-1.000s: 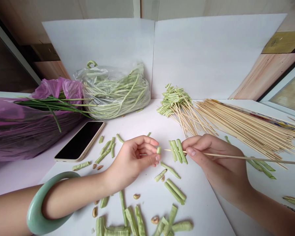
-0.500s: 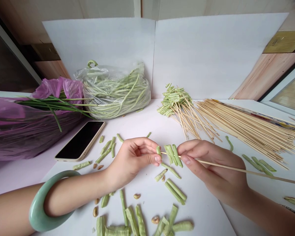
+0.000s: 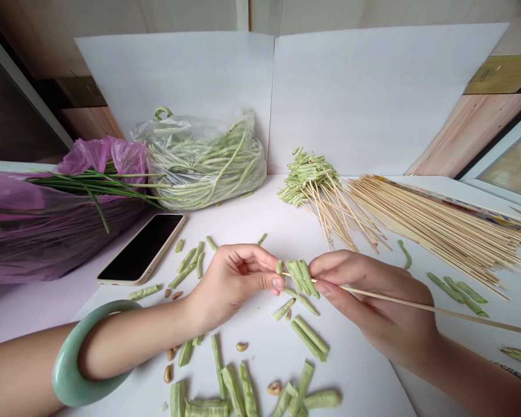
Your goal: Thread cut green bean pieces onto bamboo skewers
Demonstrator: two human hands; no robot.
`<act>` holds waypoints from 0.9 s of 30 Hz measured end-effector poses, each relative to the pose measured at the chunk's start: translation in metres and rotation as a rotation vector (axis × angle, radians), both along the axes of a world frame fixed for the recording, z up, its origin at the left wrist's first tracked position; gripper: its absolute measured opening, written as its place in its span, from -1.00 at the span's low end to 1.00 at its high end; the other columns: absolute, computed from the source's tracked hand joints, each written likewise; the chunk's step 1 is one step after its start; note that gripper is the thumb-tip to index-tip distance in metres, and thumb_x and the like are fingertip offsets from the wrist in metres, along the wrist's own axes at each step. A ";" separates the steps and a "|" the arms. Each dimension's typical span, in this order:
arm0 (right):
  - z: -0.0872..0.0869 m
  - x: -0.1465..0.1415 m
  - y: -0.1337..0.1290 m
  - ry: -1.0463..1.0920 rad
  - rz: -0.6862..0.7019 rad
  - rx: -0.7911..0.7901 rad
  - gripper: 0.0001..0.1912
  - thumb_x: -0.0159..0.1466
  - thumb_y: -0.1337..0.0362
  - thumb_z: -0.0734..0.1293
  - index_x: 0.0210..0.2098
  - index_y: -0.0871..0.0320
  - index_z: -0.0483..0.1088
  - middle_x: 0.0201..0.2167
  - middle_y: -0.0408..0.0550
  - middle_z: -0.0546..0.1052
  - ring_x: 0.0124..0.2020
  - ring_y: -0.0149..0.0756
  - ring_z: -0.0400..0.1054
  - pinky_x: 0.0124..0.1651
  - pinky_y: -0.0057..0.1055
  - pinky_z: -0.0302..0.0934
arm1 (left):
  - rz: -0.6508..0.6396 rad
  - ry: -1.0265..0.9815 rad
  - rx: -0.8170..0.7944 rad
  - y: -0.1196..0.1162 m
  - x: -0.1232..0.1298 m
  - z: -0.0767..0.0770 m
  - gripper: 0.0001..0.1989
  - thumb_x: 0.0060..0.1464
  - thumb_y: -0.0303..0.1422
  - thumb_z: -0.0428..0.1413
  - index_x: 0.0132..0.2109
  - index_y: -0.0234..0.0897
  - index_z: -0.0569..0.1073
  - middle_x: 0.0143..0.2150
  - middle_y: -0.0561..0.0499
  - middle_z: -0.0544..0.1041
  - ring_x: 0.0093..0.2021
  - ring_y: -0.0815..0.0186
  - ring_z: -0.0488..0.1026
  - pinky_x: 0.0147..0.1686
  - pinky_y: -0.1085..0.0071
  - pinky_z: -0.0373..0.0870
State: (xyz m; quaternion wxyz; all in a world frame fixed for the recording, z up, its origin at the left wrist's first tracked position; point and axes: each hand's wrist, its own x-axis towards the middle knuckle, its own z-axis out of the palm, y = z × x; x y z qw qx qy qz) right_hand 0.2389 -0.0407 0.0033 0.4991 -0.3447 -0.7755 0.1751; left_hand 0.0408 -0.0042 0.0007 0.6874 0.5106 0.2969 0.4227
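Two hands: the left hand [image 3: 232, 284] nearly closed, pinching one cut long-bean piece [image 3: 278, 267]; the right hand [image 3: 364, 298] closed on a bamboo skewer [image 3: 460, 315].
Just changed: the right hand has moved left, bringing the skewer's tip up to the pinched piece.
On the skewer: about three bean pieces [image 3: 301, 278], bunched between the hands.
Lower centre: dozens of loose bean pieces [image 3: 308, 339], about seven brown bean seeds [image 3: 242, 346].
Left wrist: one jade bangle [image 3: 84, 353].
Mid-left: one phone [image 3: 141, 249].
Upper left: one purple bag [image 3: 47, 226], one clear bag of long beans [image 3: 204, 165].
Upper right: one bundle of loaded skewers [image 3: 308, 176], one large pile of bare skewers [image 3: 438, 226].
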 end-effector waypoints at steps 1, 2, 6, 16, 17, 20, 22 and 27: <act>-0.001 0.000 0.000 0.007 0.013 -0.008 -0.78 0.17 0.51 0.30 -0.36 0.01 0.34 -0.34 -0.18 0.54 -0.40 -0.40 0.44 -0.41 -0.47 0.28 | -0.004 -0.001 -0.007 0.000 0.000 0.000 -0.90 -0.17 -0.52 0.31 -0.44 -0.41 0.53 -0.55 0.01 0.58 -0.52 0.43 0.48 -0.40 0.51 0.45; -0.002 0.000 0.000 0.014 0.028 -0.013 -0.78 0.17 0.51 0.30 -0.35 0.02 0.34 -0.33 -0.17 0.54 -0.39 -0.40 0.44 -0.40 -0.47 0.29 | -0.007 -0.002 -0.012 0.000 0.000 -0.001 -0.90 -0.17 -0.52 0.31 -0.44 -0.41 0.53 -0.54 0.01 0.58 -0.52 0.42 0.49 -0.40 0.50 0.45; -0.004 -0.004 0.000 0.042 0.055 -0.022 -0.79 0.17 0.51 0.30 -0.37 0.04 0.37 -0.34 -0.14 0.55 -0.36 -0.36 0.46 -0.39 -0.47 0.32 | -0.027 -0.029 -0.042 0.000 0.000 -0.002 -0.88 -0.20 -0.51 0.33 -0.45 -0.40 0.53 -0.54 0.01 0.59 -0.52 0.40 0.50 -0.41 0.47 0.47; -0.006 -0.013 0.001 0.173 0.059 -0.150 -0.86 0.18 0.44 0.32 -0.43 0.08 0.39 -0.40 -0.11 0.54 -0.50 -0.41 0.40 -0.51 -0.49 0.27 | -0.030 -0.066 -0.112 -0.003 0.001 -0.003 -0.84 -0.22 -0.50 0.34 -0.49 -0.40 0.48 -0.56 0.00 0.58 -0.55 0.38 0.50 -0.46 0.47 0.46; -0.007 -0.014 0.001 0.185 0.057 -0.162 -0.87 0.18 0.44 0.32 -0.44 0.08 0.39 -0.41 -0.11 0.54 -0.52 -0.41 0.39 -0.52 -0.49 0.27 | -0.028 -0.065 -0.113 -0.004 0.001 -0.003 -0.83 -0.23 -0.50 0.34 -0.49 -0.40 0.48 -0.56 0.00 0.58 -0.56 0.38 0.50 -0.47 0.47 0.45; -0.008 -0.015 0.001 0.217 0.061 -0.196 -0.87 0.17 0.44 0.32 -0.46 0.09 0.38 -0.42 -0.11 0.55 -0.53 -0.41 0.38 -0.53 -0.49 0.26 | -0.022 -0.058 -0.113 -0.004 0.001 -0.003 -0.81 -0.23 -0.48 0.35 -0.50 -0.40 0.46 -0.58 0.00 0.57 -0.57 0.38 0.48 -0.49 0.47 0.44; -0.008 -0.016 0.001 0.224 0.066 -0.210 -0.86 0.17 0.44 0.33 -0.47 0.10 0.37 -0.43 -0.11 0.54 -0.50 -0.40 0.40 -0.51 -0.49 0.27 | -0.021 -0.050 -0.112 -0.004 0.001 -0.002 -0.81 -0.22 -0.48 0.34 -0.49 -0.40 0.46 -0.58 0.00 0.57 -0.57 0.39 0.48 -0.49 0.48 0.43; 0.002 -0.013 0.000 0.169 0.073 -0.185 -0.85 0.17 0.44 0.31 -0.48 0.10 0.36 -0.42 -0.12 0.56 -0.45 -0.39 0.44 -0.45 -0.50 0.30 | -0.042 -0.020 -0.059 -0.004 0.000 -0.001 -0.80 -0.24 -0.49 0.35 -0.45 -0.40 0.46 -0.54 0.02 0.56 -0.53 0.41 0.46 -0.43 0.48 0.42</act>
